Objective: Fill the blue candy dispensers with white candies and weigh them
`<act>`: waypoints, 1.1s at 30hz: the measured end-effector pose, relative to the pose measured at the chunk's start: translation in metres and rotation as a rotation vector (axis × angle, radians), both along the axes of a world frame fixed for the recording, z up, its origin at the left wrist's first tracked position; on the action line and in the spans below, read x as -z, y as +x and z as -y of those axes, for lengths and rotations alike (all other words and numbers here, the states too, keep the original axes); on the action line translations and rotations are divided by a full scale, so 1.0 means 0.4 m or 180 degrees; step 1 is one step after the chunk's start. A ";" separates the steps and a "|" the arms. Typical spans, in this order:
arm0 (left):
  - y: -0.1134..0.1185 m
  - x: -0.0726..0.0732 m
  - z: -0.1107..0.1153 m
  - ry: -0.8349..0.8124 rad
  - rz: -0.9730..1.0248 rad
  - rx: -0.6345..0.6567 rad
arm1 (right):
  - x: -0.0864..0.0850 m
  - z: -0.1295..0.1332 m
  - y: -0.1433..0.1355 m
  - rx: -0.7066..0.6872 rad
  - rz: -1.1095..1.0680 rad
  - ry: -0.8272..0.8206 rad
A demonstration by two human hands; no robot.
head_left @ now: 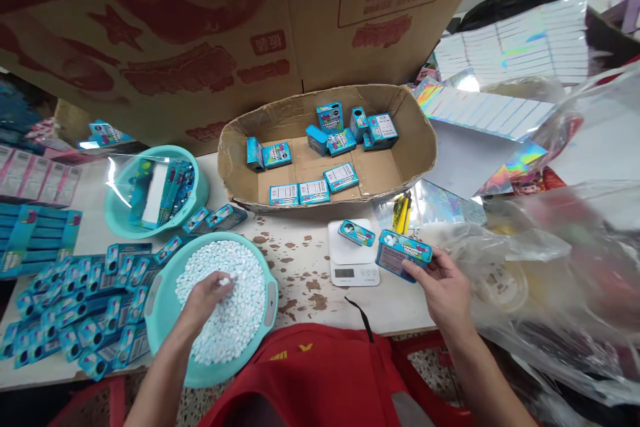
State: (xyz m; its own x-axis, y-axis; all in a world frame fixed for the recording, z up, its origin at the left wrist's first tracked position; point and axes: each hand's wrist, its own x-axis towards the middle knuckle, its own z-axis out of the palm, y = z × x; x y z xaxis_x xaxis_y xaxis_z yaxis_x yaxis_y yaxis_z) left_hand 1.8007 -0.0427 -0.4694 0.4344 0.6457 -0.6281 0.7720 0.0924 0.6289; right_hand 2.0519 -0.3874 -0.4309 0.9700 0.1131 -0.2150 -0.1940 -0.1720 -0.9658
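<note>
My left hand is in the turquoise basin of small white candies, fingers closed together over the candies; what they pinch is too small to make out. Between the thumb and fingers of my right hand is a blue candy box, held above the table to the right of the white scale. White pieces show at the box's round opening. Another small blue box lies tilted on the scale.
A cut cardboard tray holds several blue boxes beyond the scale. Many blue boxes cover the left side. Behind the candies stands a second turquoise basin. Plastic bags and holographic sheets are at right.
</note>
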 end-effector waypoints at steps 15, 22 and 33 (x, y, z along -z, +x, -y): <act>0.399 -0.123 0.183 -0.1005 0.0739 0.1399 | 0.015 0.022 -0.004 0.0139 -0.0014 0.0069; 0.602 -0.094 0.294 0.0744 0.0804 0.2943 | 0.009 0.045 -0.002 0.0207 -0.0036 0.0151; 0.626 -0.063 0.296 0.0419 0.0961 0.2569 | 0.028 0.048 0.001 0.0394 -0.0160 0.0226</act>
State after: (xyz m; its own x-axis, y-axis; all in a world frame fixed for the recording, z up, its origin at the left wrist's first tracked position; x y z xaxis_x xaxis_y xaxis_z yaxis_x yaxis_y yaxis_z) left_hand 2.0513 -0.1610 -0.4441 0.9263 0.1280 -0.3543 0.3688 -0.4990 0.7842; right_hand 2.0521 -0.4067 -0.4419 0.9657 0.0100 -0.2594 -0.2579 -0.0755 -0.9632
